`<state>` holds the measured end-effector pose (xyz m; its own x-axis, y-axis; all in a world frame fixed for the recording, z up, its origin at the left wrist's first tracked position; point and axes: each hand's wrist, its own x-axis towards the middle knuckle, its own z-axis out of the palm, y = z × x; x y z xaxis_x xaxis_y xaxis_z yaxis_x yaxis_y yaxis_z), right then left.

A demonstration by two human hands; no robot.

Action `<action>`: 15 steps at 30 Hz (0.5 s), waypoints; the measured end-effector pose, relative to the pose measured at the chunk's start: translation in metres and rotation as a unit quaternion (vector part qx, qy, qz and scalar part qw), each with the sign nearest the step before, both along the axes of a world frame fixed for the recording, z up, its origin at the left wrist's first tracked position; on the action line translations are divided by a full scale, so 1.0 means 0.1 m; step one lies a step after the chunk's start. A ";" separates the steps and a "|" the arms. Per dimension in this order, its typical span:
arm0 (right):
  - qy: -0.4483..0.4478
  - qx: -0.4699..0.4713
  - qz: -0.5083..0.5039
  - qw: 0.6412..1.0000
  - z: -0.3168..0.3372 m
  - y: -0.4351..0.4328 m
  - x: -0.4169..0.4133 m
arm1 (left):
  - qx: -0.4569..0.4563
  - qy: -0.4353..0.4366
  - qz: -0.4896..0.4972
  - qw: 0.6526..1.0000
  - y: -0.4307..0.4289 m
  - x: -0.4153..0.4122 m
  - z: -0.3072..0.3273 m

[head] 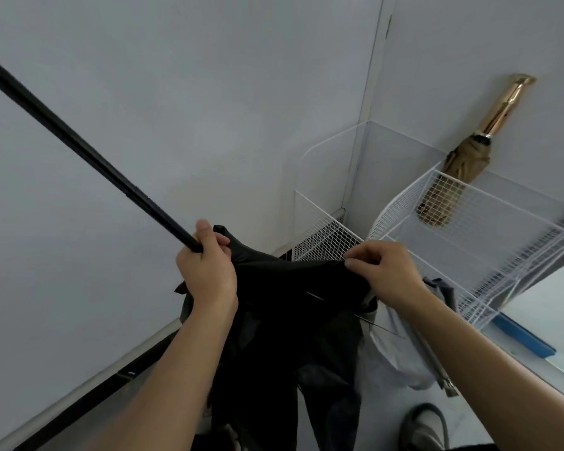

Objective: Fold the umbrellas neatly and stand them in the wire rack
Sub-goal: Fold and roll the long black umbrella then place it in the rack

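Plain grey-white walls met in a corner at upper centre, with a dark strip along their foot at lower left. The white wire rack stood in that corner, right of centre, its mesh front edge just behind the hands and its top open. A tan umbrella with a golden handle stood in the rack's far part, leaning on the wall at upper right.

The black umbrella hung at centre, outside the rack, its canopy loose. Its shaft ran diagonally to the upper left edge, crossing the open wall. The left hand was curled round the shaft where the canopy gathered, thumb up. The right hand pinched the fabric's edge between thumb and forefinger, pulling it taut towards the rack.

Pale grey fabric with thin metal rods hung under the right forearm. A blue strip lay right of it, and a shoe showed at the bottom edge.
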<state>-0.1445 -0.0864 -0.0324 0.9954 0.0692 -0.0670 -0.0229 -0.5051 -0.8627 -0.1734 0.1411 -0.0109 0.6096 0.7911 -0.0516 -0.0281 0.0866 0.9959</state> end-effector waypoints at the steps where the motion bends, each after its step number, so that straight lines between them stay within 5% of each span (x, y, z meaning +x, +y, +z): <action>1: -0.014 0.005 -0.011 1.000 0.01 -0.03 -0.03 | -0.008 0.002 0.001 1.000 0.01 0.00 0.00; 5: -0.031 0.003 -0.039 0.999 0.02 -0.15 -0.08 | -0.049 -0.003 0.026 0.998 0.08 0.01 0.01; 11: 0.075 -0.040 0.131 0.988 0.15 -0.04 -0.14 | -0.072 -0.031 0.037 0.996 0.17 0.04 0.06; 13: 0.119 -0.170 0.214 0.955 0.13 0.11 -0.18 | -0.061 -0.027 0.043 0.997 0.18 0.05 0.06; 15: 0.073 -0.335 0.245 0.907 0.04 0.27 -0.19 | -0.049 -0.035 0.044 0.997 0.19 0.05 0.06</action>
<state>-0.1637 -0.0593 -0.0285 0.8336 0.3951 -0.3861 0.2558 -0.8956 -0.3641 -0.1683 0.1598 -0.0051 0.5432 0.8345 -0.0922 -0.1082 0.1785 0.9780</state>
